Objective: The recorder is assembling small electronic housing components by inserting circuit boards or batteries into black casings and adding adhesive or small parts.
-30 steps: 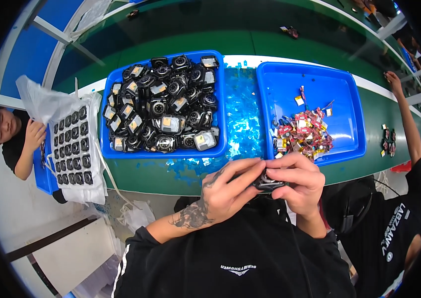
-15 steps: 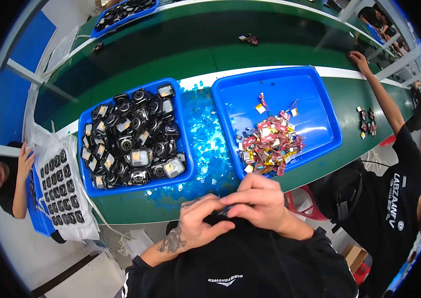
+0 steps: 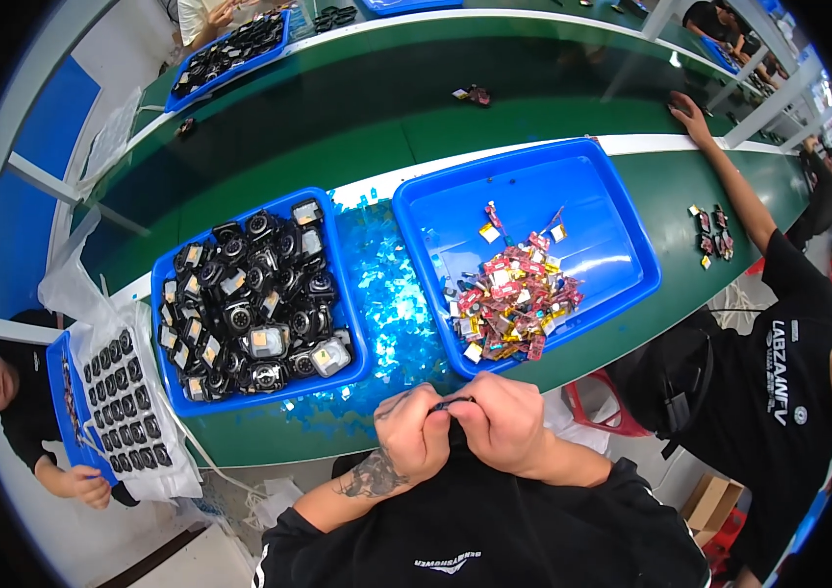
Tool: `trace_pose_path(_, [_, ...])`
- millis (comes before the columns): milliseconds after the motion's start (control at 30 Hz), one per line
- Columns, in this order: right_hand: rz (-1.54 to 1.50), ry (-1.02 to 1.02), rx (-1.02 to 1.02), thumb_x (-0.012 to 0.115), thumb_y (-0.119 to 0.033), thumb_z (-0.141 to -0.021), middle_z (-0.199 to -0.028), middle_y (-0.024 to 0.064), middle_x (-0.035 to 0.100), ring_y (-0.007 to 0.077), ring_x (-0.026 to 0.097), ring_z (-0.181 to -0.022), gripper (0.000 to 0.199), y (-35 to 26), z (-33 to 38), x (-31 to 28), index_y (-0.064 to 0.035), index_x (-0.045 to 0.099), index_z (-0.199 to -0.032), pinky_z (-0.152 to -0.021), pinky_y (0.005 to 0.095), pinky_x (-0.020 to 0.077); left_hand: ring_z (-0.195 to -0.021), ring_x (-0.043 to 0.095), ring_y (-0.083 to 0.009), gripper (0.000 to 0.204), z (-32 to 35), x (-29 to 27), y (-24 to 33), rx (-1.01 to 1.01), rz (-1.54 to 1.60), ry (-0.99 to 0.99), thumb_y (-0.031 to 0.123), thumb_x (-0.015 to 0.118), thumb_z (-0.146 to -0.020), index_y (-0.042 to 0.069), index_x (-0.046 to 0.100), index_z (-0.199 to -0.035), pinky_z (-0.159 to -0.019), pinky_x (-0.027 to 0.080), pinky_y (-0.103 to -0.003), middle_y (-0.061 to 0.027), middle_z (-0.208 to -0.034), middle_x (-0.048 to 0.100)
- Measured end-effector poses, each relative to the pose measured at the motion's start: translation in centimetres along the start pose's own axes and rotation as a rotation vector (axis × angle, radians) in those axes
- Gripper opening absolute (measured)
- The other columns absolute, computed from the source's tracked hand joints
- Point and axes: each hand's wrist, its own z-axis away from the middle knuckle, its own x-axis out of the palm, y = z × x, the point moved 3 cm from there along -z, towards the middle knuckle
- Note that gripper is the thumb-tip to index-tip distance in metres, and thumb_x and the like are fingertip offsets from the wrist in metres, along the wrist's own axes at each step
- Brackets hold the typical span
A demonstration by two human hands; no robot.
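Observation:
My left hand [image 3: 410, 433] and my right hand [image 3: 510, 421] are side by side in front of the bench edge. Between their thumbs and bent fingers both grip a small black part [image 3: 454, 403]; most of it is hidden, so its kind is unclear. Beyond my left hand, a blue tray [image 3: 361, 338] holds many black watch-like casings [image 3: 239, 316], several with pale rectangular pieces on them. Past my right hand, another blue tray [image 3: 622, 255] carries a heap of small red circuit boards [image 3: 519, 289] with yellow and silver bits.
Blue film scraps [image 3: 386, 284] litter the green bench [image 3: 323, 431] between the trays. At the left, casings stand in rows on a white sheet [image 3: 126, 397] near a co-worker. Another person's arm [image 3: 737, 186] reaches over the bench at the right, near several small boards [image 3: 713, 235].
My hands have drawn together, and my left fingers have curled in to grip the small part along with my right. The view has shifted slightly. The left co-worker's hand has lowered.

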Motion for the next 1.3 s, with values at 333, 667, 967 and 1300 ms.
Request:
trace_pose_path(333, [0.058,-0.033,-0.099,0.058,-0.014,-0.091,-0.057,0.0094,0.044,0.0287,0.048,-0.045,0.029,0.9,-0.6,-1.0,-0.0052,0.047,-0.066,-0.042,0.0393,0.0376,-0.050,0.049,-0.0338,0.035,-1.0,0.7,0.0,0.067,0.018,-0.051,0.023,0.051,-0.096,0.003,0.045,-0.068,-0.046,0.037,-0.038,-0.0128,-0.059,0.041])
trace_pose_path(667, [0.701,-0.068,-0.056,0.071,-0.013,-0.074,-0.089,0.0091,0.066,0.0275,0.062,-0.090,0.012,6.1,-8.4,-10.8,-0.0051,0.066,-0.080,-0.075,0.0383,0.0489,-0.057,0.062,-0.0189,0.049,-4.3,-1.0,-0.7,-0.419,0.622,-0.135,0.036,0.041,-0.103,-0.008,0.060,-0.092,-0.053,0.051,-0.030,-0.0199,-0.085,0.068])
trace_pose_path(967, [0.753,-0.262,-0.188,0.067,-0.017,-0.075,-0.083,0.0039,0.059,0.0226,0.056,-0.095,0.009,15.4,-8.6,-9.8,-0.0111,0.062,-0.079,-0.088,0.0421,0.0409,-0.096,0.057,-0.0173,0.029,-5.7,-6.2,-4.7,-0.779,0.900,0.041,0.031,0.056,-0.096,0.005,0.061,-0.109,-0.085,0.046,-0.036,-0.0054,-0.106,0.064])
trace_pose_path(1300, [0.743,-0.080,-0.120,0.063,-0.006,-0.076,-0.094,0.0084,0.059,0.0267,0.056,-0.093,0.016,14.3,-8.3,-12.7,-0.0087,0.063,-0.092,-0.087,0.0408,0.0425,-0.088,0.057,-0.0224,0.032,-6.8,-7.1,-7.1,-0.756,0.809,-0.083,0.027,0.057,-0.094,0.003,0.058,-0.115,-0.084,0.048,-0.039,-0.0094,-0.107,0.060])
